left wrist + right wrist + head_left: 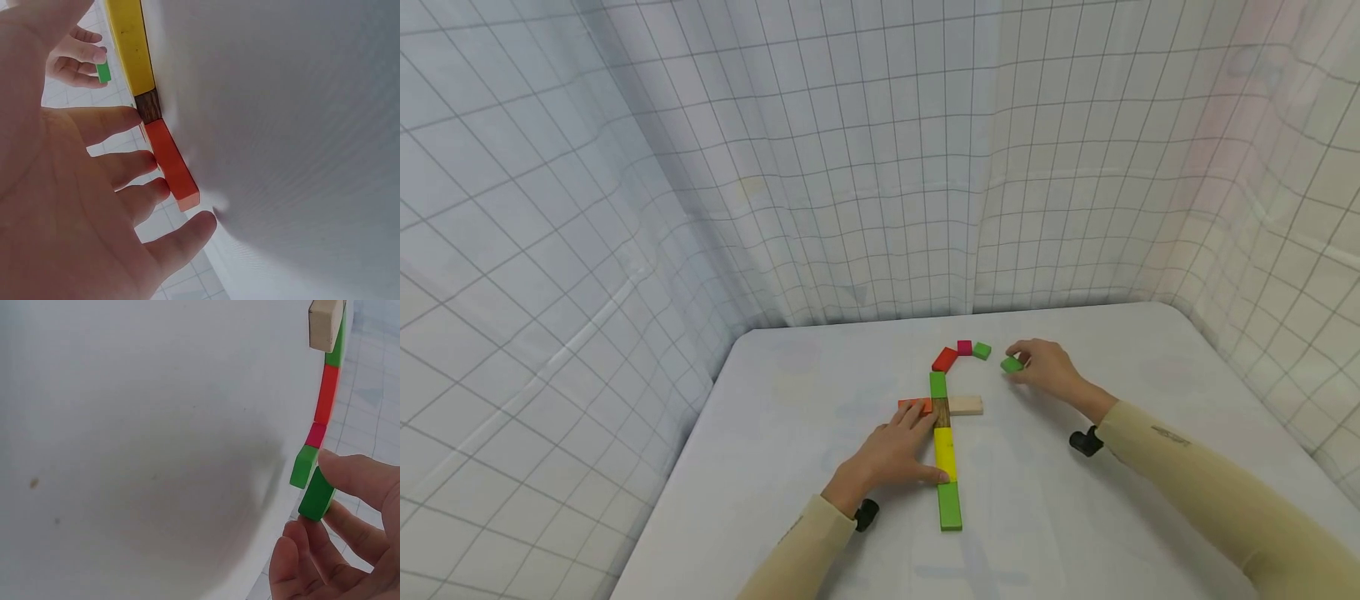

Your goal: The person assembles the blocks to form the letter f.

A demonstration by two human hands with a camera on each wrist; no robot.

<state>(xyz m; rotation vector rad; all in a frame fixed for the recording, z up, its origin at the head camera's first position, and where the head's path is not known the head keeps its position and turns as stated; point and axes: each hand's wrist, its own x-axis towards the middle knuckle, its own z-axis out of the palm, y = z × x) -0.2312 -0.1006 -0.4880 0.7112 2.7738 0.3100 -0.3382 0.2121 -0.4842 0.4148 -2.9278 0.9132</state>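
Observation:
My right hand (1051, 369) pinches a small green block (317, 495) between thumb and fingers, at the far right end of a curved row. Just left of it lies another small green block (982, 351), with a gap between the two. My left hand (891, 454) rests with fingers spread, its fingertips touching an orange block (172, 162) and reaching a dark brown block (149, 105). The left thumb lies on the lower part of a yellow block (945, 454). A longer green block (950, 507) adjoins the yellow one at the near end.
Onward from the brown block run a green block (937, 384), a red block (945, 360) and a pink block (964, 347), curving right. A pale wooden block (966, 406) sticks out right of the brown one. Gridded white curtains (880, 167) surround the white table (760, 433).

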